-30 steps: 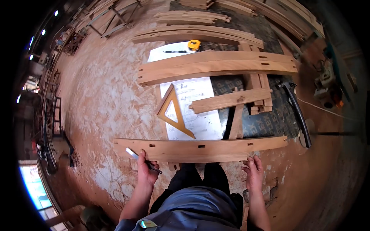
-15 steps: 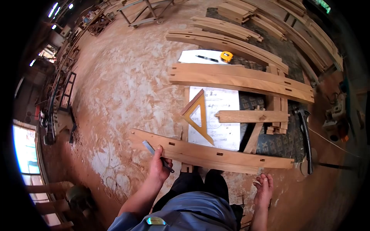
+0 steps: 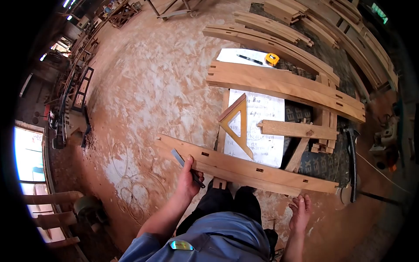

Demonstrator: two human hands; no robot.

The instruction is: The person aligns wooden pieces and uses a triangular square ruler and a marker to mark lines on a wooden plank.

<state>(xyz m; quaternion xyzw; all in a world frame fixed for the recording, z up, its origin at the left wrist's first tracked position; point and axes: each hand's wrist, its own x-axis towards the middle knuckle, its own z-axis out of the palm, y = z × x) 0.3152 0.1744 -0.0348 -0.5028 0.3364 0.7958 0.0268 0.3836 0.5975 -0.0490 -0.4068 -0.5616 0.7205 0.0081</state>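
My left hand [image 3: 188,181] is closed around a chisel [image 3: 178,158] with a flat metal blade and dark handle. The blade points up and to the left, over the near wooden board [image 3: 231,167]. Several small mortises are cut into this board's upper face, and its left end sticks out past the support. Just below the board's right end, my right hand [image 3: 300,213] is held with fingers loosely bent and apart, nothing visible in it. Beyond the board, a wooden triangle square [image 3: 244,126] lies on a sheet of handwritten paper [image 3: 271,150].
A short tenoned piece [image 3: 297,129] and a wide mortised beam [image 3: 279,85] lie farther off. Behind them are a yellow tape measure [image 3: 272,59] and a pen [image 3: 249,59]. A hammer [image 3: 352,163] is at the right. More timber [image 3: 270,46] is stacked at the back.
The view has shifted, so the bench things sit farther right and slightly higher. My left hand still grips the chisel above the board; my right hand stays near the board's end.
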